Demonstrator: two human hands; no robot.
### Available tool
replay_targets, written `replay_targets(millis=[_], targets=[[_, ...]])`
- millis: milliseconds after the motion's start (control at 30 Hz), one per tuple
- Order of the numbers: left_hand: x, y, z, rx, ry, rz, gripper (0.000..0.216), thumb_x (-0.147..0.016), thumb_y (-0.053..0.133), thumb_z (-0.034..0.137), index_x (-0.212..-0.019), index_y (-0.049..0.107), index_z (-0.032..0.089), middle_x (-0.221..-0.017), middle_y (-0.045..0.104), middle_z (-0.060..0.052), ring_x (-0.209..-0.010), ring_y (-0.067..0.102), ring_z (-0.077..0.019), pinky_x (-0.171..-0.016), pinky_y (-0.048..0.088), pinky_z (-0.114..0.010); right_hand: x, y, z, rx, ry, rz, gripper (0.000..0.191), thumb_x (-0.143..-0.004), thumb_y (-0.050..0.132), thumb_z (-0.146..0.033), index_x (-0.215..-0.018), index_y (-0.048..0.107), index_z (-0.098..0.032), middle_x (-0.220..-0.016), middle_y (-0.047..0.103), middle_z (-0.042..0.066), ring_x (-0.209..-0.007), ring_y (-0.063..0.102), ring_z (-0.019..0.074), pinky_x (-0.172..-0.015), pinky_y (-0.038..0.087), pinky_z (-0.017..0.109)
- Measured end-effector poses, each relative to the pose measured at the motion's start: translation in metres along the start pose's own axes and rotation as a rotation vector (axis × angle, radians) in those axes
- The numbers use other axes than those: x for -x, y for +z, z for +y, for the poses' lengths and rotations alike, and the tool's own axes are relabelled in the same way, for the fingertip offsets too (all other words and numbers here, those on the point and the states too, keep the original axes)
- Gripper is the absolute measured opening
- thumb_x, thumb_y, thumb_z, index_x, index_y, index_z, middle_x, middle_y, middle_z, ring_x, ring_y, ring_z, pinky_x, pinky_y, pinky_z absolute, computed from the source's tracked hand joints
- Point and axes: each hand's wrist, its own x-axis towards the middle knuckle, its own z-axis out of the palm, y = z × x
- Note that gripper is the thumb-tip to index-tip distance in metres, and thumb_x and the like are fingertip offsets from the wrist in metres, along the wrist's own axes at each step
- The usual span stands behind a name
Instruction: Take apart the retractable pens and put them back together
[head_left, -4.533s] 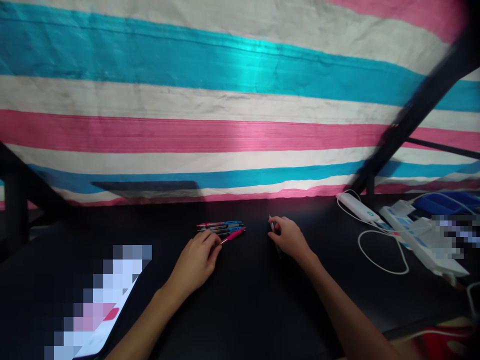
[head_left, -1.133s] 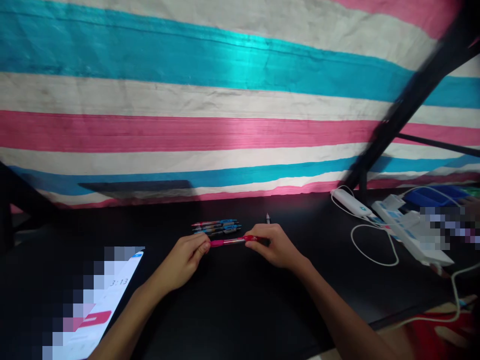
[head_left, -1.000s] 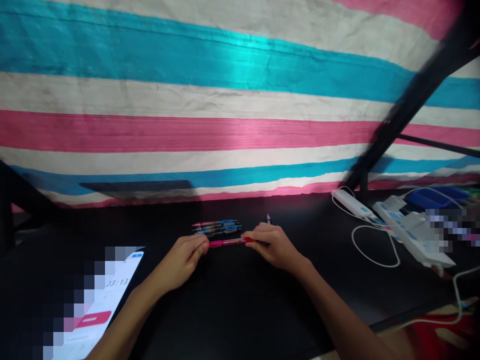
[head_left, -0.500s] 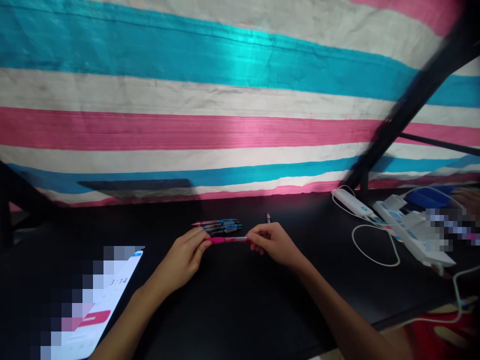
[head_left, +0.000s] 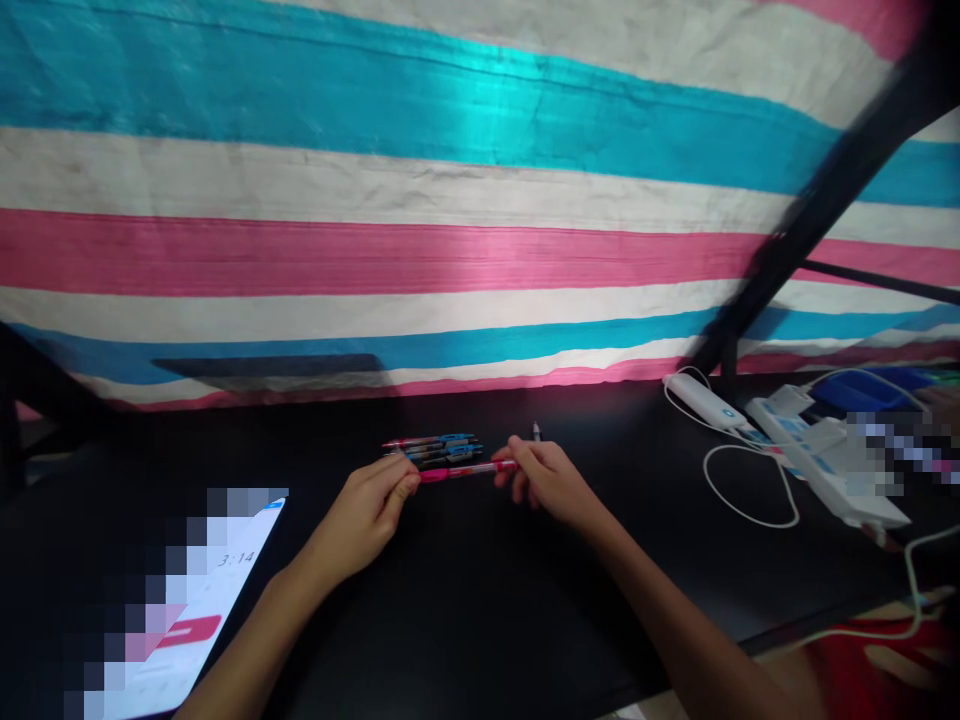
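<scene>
A pink pen (head_left: 465, 469) lies level just above the black table (head_left: 487, 590), held between both hands. My left hand (head_left: 371, 505) pinches its left end with thumb and forefinger. The fingers of my right hand (head_left: 551, 482) are curled and closed around its right end. Just behind the pen, a small row of several blue and pink pens (head_left: 439, 447) lies side by side on the table. A thin dark pen part (head_left: 536, 432) pokes up behind my right hand.
A lit screen (head_left: 187, 610) lies at the table's front left. At the right are a white power bank (head_left: 705, 403), a looped white cable (head_left: 750, 505) and a white power strip (head_left: 817, 460). A striped cloth (head_left: 450, 250) hangs behind, crossed by a black slanted bar (head_left: 810, 220).
Earlier my left hand lay by the pen row and my right hand held the dark part. Since then both hands have taken the pink pen and carried it slightly back toward the row.
</scene>
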Motion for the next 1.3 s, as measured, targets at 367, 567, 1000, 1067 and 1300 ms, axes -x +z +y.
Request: replay_targets(millis=[367,567,1000,1067,1300], targets=[[0.000,0.002,-0.001,-0.059,0.030,0.068,0.026,-0.095,0.037,0.026,-0.080,0.056,0.018,-0.076,0.055,-0.003,-0.071,0.052,-0.0161,-0.065,0.042,-0.027,0.001,-0.004,-0.006,-0.201,0.121,-0.171,0.040,-0.086,0.051,-0.051,-0.095,0.064,-0.014,-0.068,0.065,0.005,-0.048,0.052,0.0090,-0.036,0.030,0.017],[0.001,0.002,0.001,-0.050,0.045,0.090,0.023,-0.095,0.039,0.024,-0.082,0.057,0.017,-0.078,0.055,-0.003,-0.073,0.053,-0.0159,-0.067,0.042,-0.027,0.002,0.003,-0.005,-0.244,0.029,-0.110,0.035,-0.076,0.068,-0.038,-0.104,0.060,-0.020,-0.081,0.065,0.003,-0.060,0.057,0.0110,-0.041,0.039,0.017],[0.000,0.002,0.002,-0.048,0.047,0.084,0.022,-0.095,0.039,0.023,-0.080,0.054,0.017,-0.077,0.054,-0.003,-0.074,0.052,-0.0160,-0.068,0.041,-0.027,0.000,0.003,-0.001,-0.204,0.095,-0.098,0.027,-0.082,0.060,-0.040,-0.094,0.063,-0.016,-0.075,0.063,0.004,-0.056,0.056,0.0108,-0.038,0.037,0.017],[0.001,0.002,0.002,-0.047,0.046,0.079,0.022,-0.095,0.039,0.023,-0.080,0.055,0.017,-0.078,0.053,-0.003,-0.074,0.052,-0.0160,-0.068,0.041,-0.027,0.000,0.004,0.000,-0.170,0.094,-0.114,0.028,-0.085,0.055,-0.040,-0.082,0.063,-0.014,-0.064,0.060,0.003,-0.051,0.052,0.0091,-0.037,0.034,0.016],[0.001,0.005,0.001,-0.040,0.033,0.075,0.023,-0.096,0.038,0.023,-0.079,0.053,0.017,-0.078,0.052,-0.002,-0.074,0.051,-0.0159,-0.068,0.040,-0.027,0.002,0.003,-0.005,-0.326,0.074,-0.093,0.035,-0.078,0.066,-0.035,-0.109,0.055,-0.020,-0.082,0.063,0.003,-0.061,0.058,0.0122,-0.040,0.041,0.018]])
